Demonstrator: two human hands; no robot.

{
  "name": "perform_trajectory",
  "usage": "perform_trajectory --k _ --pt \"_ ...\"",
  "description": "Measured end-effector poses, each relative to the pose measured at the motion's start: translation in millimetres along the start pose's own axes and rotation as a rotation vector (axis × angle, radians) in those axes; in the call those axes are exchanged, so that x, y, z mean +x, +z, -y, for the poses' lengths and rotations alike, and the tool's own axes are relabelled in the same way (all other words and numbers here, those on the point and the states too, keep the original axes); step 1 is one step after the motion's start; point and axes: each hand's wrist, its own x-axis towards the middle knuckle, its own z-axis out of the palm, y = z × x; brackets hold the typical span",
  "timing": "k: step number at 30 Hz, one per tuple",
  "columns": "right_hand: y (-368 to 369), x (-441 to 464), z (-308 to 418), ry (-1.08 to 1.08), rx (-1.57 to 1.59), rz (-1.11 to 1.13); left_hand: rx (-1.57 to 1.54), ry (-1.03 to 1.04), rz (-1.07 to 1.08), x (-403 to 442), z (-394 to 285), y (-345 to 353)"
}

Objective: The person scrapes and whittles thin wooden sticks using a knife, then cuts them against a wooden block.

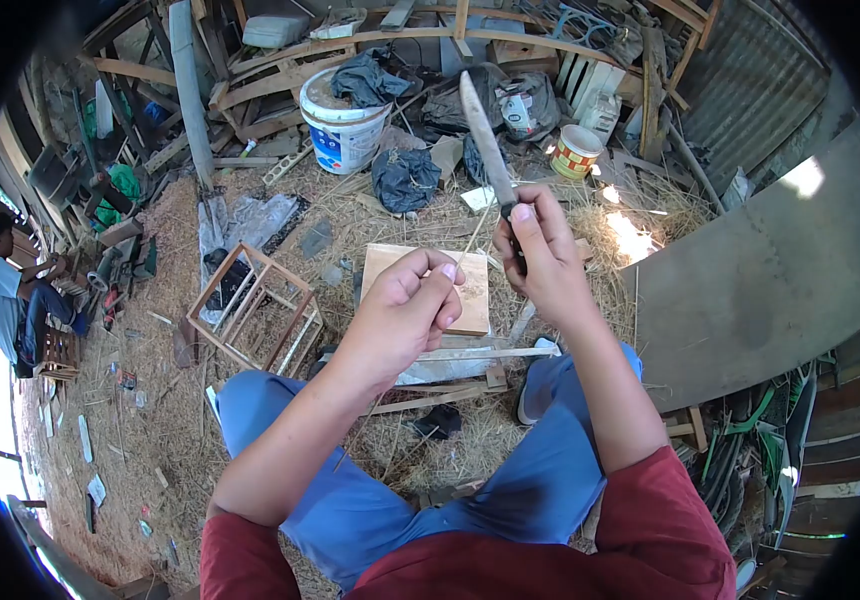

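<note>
The thin straw-coloured stick [478,230] is protruding beyond the pinching fingers of the left hand [405,305], likely for steadiness; the right hand's [548,260] fingers are gripping the long dark-handled metal knife [486,140], its blade pointing away from them.

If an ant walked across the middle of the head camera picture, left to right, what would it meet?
Sitting person in a pale shirt → wooden frame → left hand → right hand holding a knife → large grey sheet.
</note>
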Motion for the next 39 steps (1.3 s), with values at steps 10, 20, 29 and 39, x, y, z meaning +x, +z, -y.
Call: perform_trajectory --k 10,20,29,39 --pt "-6 2 -5 -0.242 -0.613 -0.061 0.237 0.104 0.002 0 1 -2" --pt "5 2 -8 -0.439 -0.851 -0.197 0.292 0.102 0.006 1 9 -10" --pt "2 4 -28 -0.317 -0.836 -0.141 0.404 0.162 -0.062 -2 21 -16" --pt "17 0 -15 -0.214 -0.836 -0.145 0.557 0.245 -0.144 -7 14 -19"
